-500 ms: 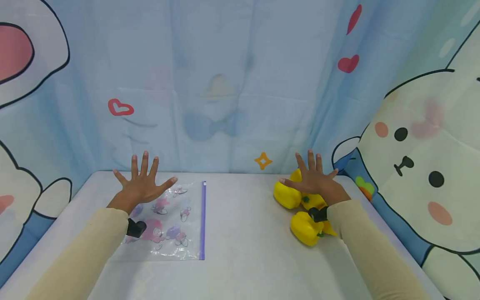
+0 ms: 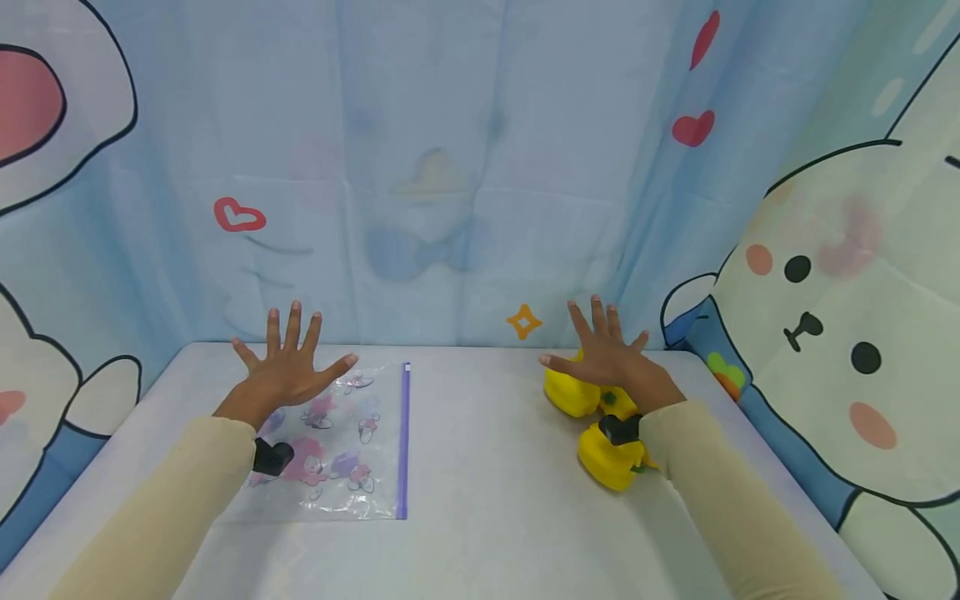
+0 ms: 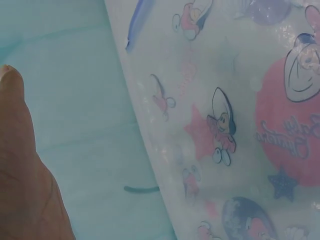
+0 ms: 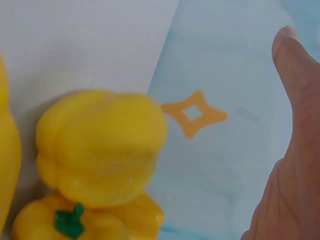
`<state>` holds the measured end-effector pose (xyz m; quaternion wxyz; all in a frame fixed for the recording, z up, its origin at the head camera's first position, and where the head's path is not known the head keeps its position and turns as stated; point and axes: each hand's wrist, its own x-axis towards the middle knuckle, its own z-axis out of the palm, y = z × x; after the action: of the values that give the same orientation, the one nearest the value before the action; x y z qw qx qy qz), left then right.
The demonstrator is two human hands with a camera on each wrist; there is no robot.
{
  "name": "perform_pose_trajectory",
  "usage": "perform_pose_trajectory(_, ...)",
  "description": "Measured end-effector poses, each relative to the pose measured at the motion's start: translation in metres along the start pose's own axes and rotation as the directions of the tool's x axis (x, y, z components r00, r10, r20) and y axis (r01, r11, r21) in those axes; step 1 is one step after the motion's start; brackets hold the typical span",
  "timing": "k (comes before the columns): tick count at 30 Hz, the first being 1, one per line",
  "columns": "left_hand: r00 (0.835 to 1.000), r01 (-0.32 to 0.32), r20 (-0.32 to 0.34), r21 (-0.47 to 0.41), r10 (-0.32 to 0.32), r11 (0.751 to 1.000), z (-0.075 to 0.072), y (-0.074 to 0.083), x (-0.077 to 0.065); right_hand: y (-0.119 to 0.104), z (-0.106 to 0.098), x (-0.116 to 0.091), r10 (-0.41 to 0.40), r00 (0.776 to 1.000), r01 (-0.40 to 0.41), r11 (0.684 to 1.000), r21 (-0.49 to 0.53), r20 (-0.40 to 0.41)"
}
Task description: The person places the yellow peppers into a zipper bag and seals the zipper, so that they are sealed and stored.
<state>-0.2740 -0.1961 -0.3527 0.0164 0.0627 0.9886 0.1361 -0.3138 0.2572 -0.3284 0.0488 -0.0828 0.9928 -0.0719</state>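
My left hand (image 2: pixel 281 372) is held up with its fingers spread over the clear zip bag (image 2: pixel 330 467), and nothing is in it. Pink and purple cartoon prints cover the bag, which lies flat on the left of the table with a purple slider strip (image 2: pixel 403 450) along its right edge. On the right, my right hand (image 2: pixel 606 360) also has straight, spread fingers and holds nothing. It overlaps a group of yellow bell peppers (image 2: pixel 606 458), partly hiding them. In the right wrist view one plump pepper (image 4: pixel 100 145) sits by another with a green stem (image 4: pixel 70 222).
A white table (image 2: pixel 480 467) carries the bag and the peppers. Behind it hangs a light blue curtain (image 2: pixel 420 100) with cartoon prints, meeting the table's far edge. Each wrist wears a black strap-on camera (image 2: pixel 272 456).
The right hand has shifted left over the peppers, covering different parts of them. The left hand has barely moved. The view has shifted very slightly.
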Motion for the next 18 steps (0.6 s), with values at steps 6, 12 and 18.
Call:
perform_pose_trajectory(6, 1.0, -0.016, 0.012, 0.032, 0.015, 0.999, 0.011, -0.003, -0.002, -0.016, 0.007, 0.0, -0.111, 0.993, 0.112, 0.994, 0.016, -0.038)
perform_pose_trajectory(12, 0.998, -0.052, 0.022, 0.035, 0.052, 0.998, 0.025, -0.004, -0.006, -0.031, 0.016, -0.001, -0.228, 0.969, 0.235, 0.969, 0.074, -0.094)
perform_pose_trajectory(18, 0.996, -0.059, 0.063, -0.019, 0.06, 0.998, 0.041, -0.013, -0.011, -0.041, 0.029, -0.003, -0.265, 0.959, 0.277, 0.953, 0.125, -0.104)
